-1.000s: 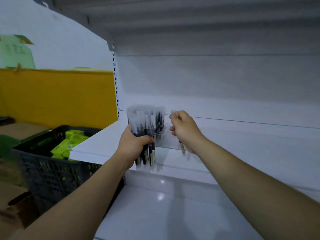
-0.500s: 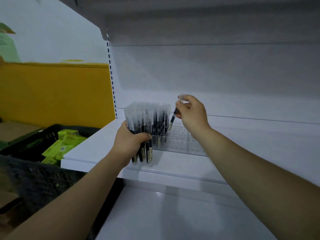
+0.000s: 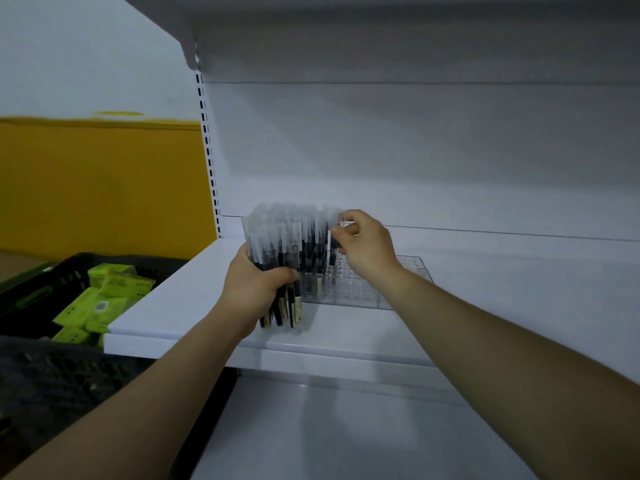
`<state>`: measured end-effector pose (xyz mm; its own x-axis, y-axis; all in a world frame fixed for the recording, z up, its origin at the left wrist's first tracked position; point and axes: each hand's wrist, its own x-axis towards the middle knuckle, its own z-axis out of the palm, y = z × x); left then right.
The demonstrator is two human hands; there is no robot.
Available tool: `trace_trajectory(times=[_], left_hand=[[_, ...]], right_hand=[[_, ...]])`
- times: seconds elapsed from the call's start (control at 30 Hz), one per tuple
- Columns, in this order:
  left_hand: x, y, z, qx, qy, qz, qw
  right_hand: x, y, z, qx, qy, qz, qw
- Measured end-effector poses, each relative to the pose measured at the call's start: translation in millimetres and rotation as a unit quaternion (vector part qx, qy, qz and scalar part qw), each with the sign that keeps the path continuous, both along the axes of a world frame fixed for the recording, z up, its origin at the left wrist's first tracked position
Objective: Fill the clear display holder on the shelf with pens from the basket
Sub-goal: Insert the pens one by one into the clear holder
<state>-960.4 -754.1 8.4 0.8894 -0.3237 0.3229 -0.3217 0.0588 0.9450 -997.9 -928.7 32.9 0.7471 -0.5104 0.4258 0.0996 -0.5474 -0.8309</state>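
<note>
My left hand [image 3: 258, 289] grips a bundle of black pens [image 3: 277, 251] with frosted clear caps, held upright just above the white shelf [image 3: 194, 282]. Behind and to the right of it lies the clear display holder [image 3: 388, 289], a flat tray of small holes. Several pens [image 3: 313, 258] stand in its left rows. My right hand [image 3: 367, 247] pinches the cap end of a single pen [image 3: 333, 252] that stands upright at the right edge of those rows.
A black plastic basket [image 3: 52, 282] with lime-green packets [image 3: 104, 296] sits at the lower left, beside the shelf end. A lower shelf [image 3: 346, 431] lies below. A yellow wall panel [image 3: 104, 181] fills the left background.
My right hand has brought its pen from a tilt above the holder to upright against the standing rows. The view has shifted slightly; my left hand keeps its bundle.
</note>
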Motion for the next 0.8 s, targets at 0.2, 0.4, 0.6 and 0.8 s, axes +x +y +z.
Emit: trace_trajectory(times=[0.2,0.4,0.6,0.8], left_hand=[[4,-3,-5,-0.005,0.014,-0.010,1.000],[3,-8,-7,-0.002,0.013,-0.016,1.000],[2,-12,-9,0.002,0.024,-0.018,1.000],[-3,-19,-9,-0.004,0.021,-0.043,0.999]], right_hand=[[6,1,1,-0.002,0.002,-0.023,1.000],[6,-1,-2,-0.069,0.069,-0.023,0.995],[-7,6,-1,-0.090,0.010,-0.046,0.995],[-24,20,7,-0.054,0.050,0.082,0.994]])
